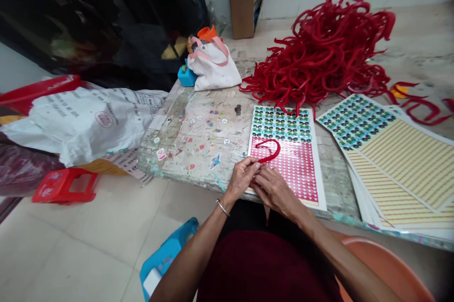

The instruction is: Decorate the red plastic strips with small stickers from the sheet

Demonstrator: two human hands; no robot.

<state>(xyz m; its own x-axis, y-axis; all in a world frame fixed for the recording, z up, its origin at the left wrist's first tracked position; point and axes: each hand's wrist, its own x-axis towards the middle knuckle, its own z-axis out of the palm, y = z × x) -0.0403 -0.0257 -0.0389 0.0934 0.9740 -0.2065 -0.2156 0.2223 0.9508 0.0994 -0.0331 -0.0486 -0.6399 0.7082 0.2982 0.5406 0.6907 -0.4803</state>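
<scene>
A thin red curved strip (273, 151), bent like a hook, sticks up from the fingers of my left hand (243, 176). That hand is closed, pinching the strip's lower end between thumb and fingers. My right hand (275, 189) is closed too, its fingertips bent in against the left hand's; what they pinch is hidden. Both hands are over the near edge of a sticker sheet (298, 167), printed with green-and-blue round designs at the top and rows on pink below. Beyond the sheet a large heap of similar red strips (319, 56) covers the back of the table.
More printed sheets (400, 164) lie at the right. A white bag with pink handles (214, 65) stands at the table's left back, near a cardboard box (241, 6). Loose stickers are stuck on the worn tabletop (177, 131). On the floor are a red stool (65, 186) and a blue stool (166, 254).
</scene>
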